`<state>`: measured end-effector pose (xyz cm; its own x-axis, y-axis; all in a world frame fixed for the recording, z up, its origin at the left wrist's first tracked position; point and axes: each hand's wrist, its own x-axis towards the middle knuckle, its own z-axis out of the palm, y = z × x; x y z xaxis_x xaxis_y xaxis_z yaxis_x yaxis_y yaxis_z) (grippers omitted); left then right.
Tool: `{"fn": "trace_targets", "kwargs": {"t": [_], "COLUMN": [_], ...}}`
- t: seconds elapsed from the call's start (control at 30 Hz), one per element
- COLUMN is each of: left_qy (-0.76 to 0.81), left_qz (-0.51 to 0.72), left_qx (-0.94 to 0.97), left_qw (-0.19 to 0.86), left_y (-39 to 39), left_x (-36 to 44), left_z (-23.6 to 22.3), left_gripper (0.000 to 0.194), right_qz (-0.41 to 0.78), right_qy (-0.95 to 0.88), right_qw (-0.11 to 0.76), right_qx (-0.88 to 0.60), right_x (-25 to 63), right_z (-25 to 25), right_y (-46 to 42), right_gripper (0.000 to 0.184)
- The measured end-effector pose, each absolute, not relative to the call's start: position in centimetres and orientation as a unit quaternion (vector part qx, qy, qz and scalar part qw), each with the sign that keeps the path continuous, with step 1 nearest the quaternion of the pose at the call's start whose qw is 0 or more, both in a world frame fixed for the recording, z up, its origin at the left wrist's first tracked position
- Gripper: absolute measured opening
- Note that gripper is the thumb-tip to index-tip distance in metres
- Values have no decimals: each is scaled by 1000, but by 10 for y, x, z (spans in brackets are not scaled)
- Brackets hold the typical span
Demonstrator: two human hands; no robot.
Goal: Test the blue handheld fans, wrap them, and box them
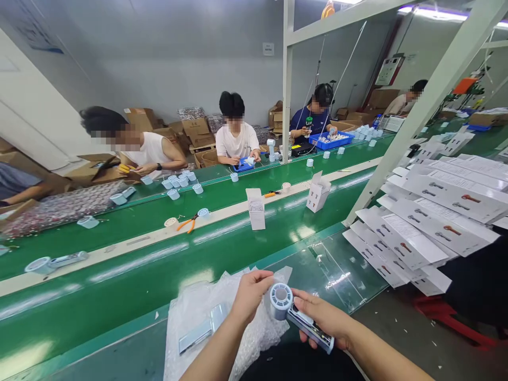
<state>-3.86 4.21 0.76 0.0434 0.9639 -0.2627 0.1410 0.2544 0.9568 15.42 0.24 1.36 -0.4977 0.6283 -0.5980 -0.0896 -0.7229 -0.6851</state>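
Note:
My right hand (319, 315) grips the handle of a light-blue handheld fan (281, 297), its round slotted head pointing up and to the left. My left hand (254, 288) is pinched closed at the edge of a translucent bubble-wrap bag (273, 341), close to the fan's head. More bubble wrap lies in a pile under both hands. Left of my left forearm, a second light-blue fan (202, 330) rests on the pile, partly hidden by the arm.
Beyond my table runs a green conveyor (138, 280) with an open white box (256, 209), another box (317, 191) and orange-handled pliers (188, 223). Several co-workers sit opposite. Stacked printed cartons (416, 233) and a slanting white post (413, 111) stand at right.

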Motion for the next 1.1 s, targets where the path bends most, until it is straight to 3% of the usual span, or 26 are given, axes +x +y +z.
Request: {"fn": "trace_targets", "kwargs": {"t": [0.13,0.3,0.43,0.7,0.83,0.93,1.1], "left_qy": [571,377,357,307,457,550,466], "left_qz": [401,349,298,249,334,322,241], "left_qx": [568,853,885,918,823,759,816], "left_qw": [436,84,-23,42,46,133,243], "left_y": [37,22,14,-12,-5,-2,-9], "left_x": [-27,-36,-45,-23,-23,-26,-18], "left_z": [12,28,42,42,26,16,15], "left_gripper": [17,24,30,31,24,17,25], "right_qz": [800,825,840,844,844,843,840], "right_qy": [-307,-268,-242,-153,-76,-37,-100], "right_qw": [219,256,262,323,320,318,329], "right_qx": [-467,-426,-408,-400,-424,-431,-421], "right_x": [154,157,156,145,145,147,139], "right_z": [14,13,11,7,14,16,-7], "right_y": [5,7,9,11,12,14,11], "right_gripper": [57,46,40,35,36,34,36]}}
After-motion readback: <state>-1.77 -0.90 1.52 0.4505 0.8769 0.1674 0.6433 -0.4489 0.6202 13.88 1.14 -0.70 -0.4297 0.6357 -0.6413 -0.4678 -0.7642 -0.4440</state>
